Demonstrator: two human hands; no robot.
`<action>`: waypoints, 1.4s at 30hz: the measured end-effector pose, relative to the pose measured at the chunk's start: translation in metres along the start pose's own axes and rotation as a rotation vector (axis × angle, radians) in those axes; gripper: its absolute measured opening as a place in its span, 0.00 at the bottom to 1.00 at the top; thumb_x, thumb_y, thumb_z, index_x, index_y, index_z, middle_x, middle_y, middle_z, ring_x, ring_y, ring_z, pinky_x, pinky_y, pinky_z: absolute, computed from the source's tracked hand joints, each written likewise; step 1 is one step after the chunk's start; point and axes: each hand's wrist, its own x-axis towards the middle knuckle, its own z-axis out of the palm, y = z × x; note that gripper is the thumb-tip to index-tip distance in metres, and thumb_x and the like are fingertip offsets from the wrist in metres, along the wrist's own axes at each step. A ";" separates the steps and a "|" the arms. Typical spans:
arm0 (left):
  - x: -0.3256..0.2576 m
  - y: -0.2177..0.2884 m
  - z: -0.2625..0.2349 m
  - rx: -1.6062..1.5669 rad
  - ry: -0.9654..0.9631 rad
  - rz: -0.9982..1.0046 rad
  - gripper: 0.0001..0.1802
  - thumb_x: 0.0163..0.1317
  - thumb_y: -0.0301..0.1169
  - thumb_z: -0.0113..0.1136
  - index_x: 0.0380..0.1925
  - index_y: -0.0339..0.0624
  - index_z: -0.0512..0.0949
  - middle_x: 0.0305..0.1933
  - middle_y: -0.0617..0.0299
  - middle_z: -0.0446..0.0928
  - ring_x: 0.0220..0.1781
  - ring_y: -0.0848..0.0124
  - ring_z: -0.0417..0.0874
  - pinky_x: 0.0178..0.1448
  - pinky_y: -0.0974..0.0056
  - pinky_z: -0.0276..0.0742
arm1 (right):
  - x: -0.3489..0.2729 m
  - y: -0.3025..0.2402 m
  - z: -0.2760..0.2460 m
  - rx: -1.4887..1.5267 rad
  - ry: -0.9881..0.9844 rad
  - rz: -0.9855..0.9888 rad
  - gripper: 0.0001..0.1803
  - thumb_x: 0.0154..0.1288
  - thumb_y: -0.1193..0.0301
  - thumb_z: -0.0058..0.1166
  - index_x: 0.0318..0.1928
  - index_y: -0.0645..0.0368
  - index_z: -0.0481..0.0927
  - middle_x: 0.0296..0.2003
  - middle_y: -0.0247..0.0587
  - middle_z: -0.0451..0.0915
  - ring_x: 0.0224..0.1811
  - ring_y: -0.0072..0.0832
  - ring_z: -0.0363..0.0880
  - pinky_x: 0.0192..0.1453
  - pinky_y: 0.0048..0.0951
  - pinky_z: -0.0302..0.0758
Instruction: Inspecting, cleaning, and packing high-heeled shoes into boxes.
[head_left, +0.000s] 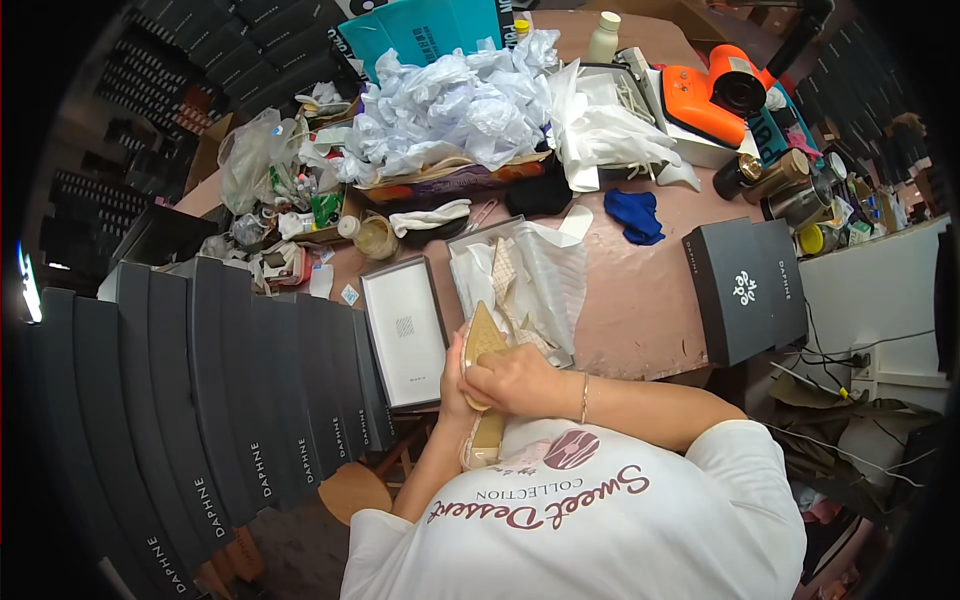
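Note:
In front of my chest I hold a pointed shoe [483, 335], its tan sole turned up and its toe pointing away from me. My left hand [453, 385] is wrapped round the shoe's left side. My right hand [520, 380] lies across the sole with curled fingers closed against it; whether they also pinch something small is hidden. Just beyond the hands sits an open shoebox [457, 243] with white tissue paper [553, 275] and a beige checked item [503, 265] inside. A box lid [403, 335], white inside, lies left of it.
Dark shoeboxes [225, 390] stand stacked along my left, and more boxes [745, 290] stand at the table's right. Crumpled tissue [460, 100] fills the back. A blue cloth [634, 216], a bottle [370, 236] and an orange device [703, 105] are on the table [640, 310].

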 end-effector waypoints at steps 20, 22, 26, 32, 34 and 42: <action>-0.001 0.004 0.010 -0.095 0.004 -0.111 0.28 0.70 0.50 0.33 0.55 0.40 0.69 0.48 0.53 0.75 0.47 0.64 0.80 0.52 0.61 0.77 | -0.018 0.027 0.000 0.087 -0.035 0.067 0.11 0.58 0.62 0.55 0.23 0.52 0.73 0.17 0.35 0.72 0.18 0.32 0.76 0.19 0.34 0.70; 0.001 0.012 0.011 -0.008 -0.009 -0.103 0.28 0.70 0.50 0.32 0.54 0.41 0.69 0.48 0.55 0.76 0.48 0.65 0.79 0.52 0.61 0.77 | -0.017 0.015 -0.007 0.129 -0.076 -0.060 0.11 0.58 0.62 0.55 0.24 0.53 0.74 0.16 0.35 0.72 0.16 0.33 0.75 0.19 0.34 0.71; 0.004 0.005 -0.004 -0.021 -0.054 -0.116 0.27 0.70 0.49 0.34 0.54 0.40 0.69 0.48 0.52 0.76 0.47 0.66 0.79 0.50 0.60 0.78 | 0.001 0.025 0.012 0.053 -0.047 -0.042 0.10 0.58 0.63 0.54 0.27 0.55 0.74 0.16 0.37 0.72 0.16 0.34 0.76 0.19 0.35 0.72; 0.010 -0.004 -0.021 -0.030 0.023 -0.058 0.28 0.69 0.49 0.36 0.56 0.38 0.68 0.46 0.48 0.77 0.47 0.62 0.80 0.54 0.59 0.75 | 0.029 0.042 0.028 0.052 0.003 0.017 0.13 0.60 0.61 0.52 0.25 0.56 0.73 0.17 0.40 0.73 0.18 0.37 0.76 0.20 0.35 0.73; 0.013 0.002 -0.024 -0.044 0.023 -0.083 0.27 0.69 0.49 0.36 0.56 0.39 0.68 0.48 0.48 0.76 0.50 0.62 0.79 0.54 0.59 0.75 | 0.018 0.030 0.025 0.090 -0.048 -0.053 0.14 0.60 0.61 0.52 0.23 0.56 0.73 0.17 0.40 0.73 0.18 0.37 0.76 0.20 0.35 0.73; 0.015 0.001 -0.022 -0.168 0.033 -0.086 0.27 0.68 0.50 0.40 0.57 0.41 0.68 0.49 0.53 0.76 0.46 0.61 0.80 0.51 0.59 0.77 | -0.003 0.022 0.022 0.126 -0.068 -0.084 0.11 0.59 0.63 0.52 0.23 0.54 0.72 0.19 0.39 0.74 0.18 0.36 0.76 0.20 0.35 0.73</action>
